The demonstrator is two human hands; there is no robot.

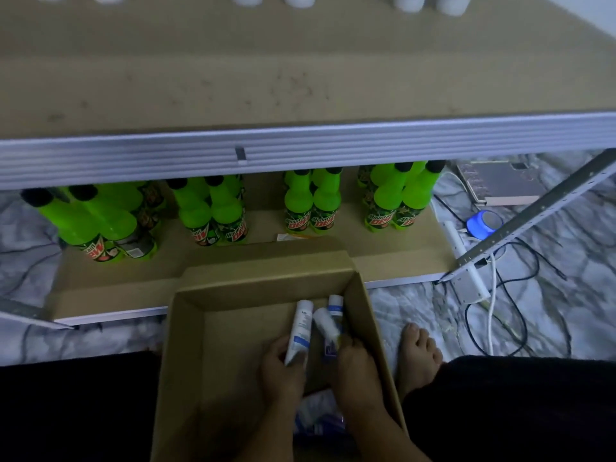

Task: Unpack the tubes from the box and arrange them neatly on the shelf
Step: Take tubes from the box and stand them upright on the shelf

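Observation:
An open cardboard box (pixel 186 345) stands on the floor in front of the shelf unit. Both my hands are inside it. My left hand (pixel 283 368) grips a white tube with blue print (pixel 301 328), cap pointing away from me. My right hand (pixel 355 365) holds two more white tubes (pixel 328 323) that stick out past its fingers. More tubes (pixel 316 418) lie dimly at the bottom of the box, between my forearms. The wide brown shelf board (pixel 300 85) above has white tube ends (pixel 300 0) standing along its far edge.
The lower shelf (pixel 266 228) carries several green soda bottles (pixel 313 201) in groups. A grey metal rail (pixel 300 151) fronts the upper shelf. To the right on the marble floor lie cables, a power strip (pixel 466 261), a blue round device (pixel 481 223) and a notebook (pixel 500 183). A bare foot (pixel 418 355) stands beside the box.

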